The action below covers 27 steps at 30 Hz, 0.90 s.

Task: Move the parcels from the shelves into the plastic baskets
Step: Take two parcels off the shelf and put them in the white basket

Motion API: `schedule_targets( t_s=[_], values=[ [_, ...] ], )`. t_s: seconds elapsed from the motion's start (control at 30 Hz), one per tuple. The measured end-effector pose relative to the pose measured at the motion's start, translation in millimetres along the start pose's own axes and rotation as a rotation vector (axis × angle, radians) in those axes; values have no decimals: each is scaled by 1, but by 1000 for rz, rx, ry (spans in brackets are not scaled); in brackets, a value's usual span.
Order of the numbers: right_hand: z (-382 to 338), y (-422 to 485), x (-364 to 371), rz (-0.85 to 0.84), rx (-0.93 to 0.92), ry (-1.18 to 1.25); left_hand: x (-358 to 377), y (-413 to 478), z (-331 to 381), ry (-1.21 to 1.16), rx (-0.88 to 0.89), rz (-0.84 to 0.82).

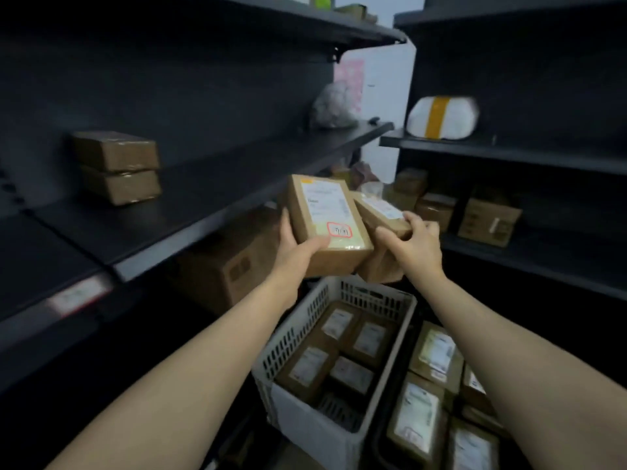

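Left hand: your left hand [294, 246] grips the labelled parcel [325, 212] at its near end, thumb on top, fingers round the left side.
Right hand: your right hand [413, 246] curls over the smaller parcel [380, 212], which touches the first on its right.
Basket: the white plastic basket [404, 320] sits just below both, with packed parcels [369, 338] inside.
Left shelf [217, 195]: two stacked parcels [117, 167] sit at far left.
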State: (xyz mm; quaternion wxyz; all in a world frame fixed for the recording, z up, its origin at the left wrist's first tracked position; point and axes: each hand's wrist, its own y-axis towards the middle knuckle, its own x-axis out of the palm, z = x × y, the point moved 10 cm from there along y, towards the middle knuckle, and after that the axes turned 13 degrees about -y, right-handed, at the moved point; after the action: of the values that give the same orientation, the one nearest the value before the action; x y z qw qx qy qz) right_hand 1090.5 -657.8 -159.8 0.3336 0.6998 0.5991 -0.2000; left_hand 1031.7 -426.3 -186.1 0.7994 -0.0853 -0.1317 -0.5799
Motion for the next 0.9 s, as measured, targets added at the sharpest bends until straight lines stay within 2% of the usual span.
schedule_targets(
  t_s=[0.13,0.2,0.37,0.47,0.53,0.6,0.67,0.77,0.9],
  values=[
    [95,28,50,-240,175,-49,19,40,-128,-20,-462,2],
    [133,31,82,-352,239,-75,14,45,-172,6,-575,56],
    [185,28,168,-596,317,-147,-29,56,-234,43,-666,281],
    [204,21,221,-736,296,-364,-77,79,-261,250,-631,361],
    [217,13,253,-819,242,-634,-119,105,-305,518,-638,328],
    [222,5,286,-890,168,-779,-129,112,-323,676,-685,254],
    [222,-2,318,-979,134,-776,-127,113,-331,738,-713,175],
    [241,-23,358,-1154,191,-770,-134,121,-356,782,-758,87],
    [276,-40,379,-1161,277,-805,-133,136,-368,836,-737,-31]
  ],
)
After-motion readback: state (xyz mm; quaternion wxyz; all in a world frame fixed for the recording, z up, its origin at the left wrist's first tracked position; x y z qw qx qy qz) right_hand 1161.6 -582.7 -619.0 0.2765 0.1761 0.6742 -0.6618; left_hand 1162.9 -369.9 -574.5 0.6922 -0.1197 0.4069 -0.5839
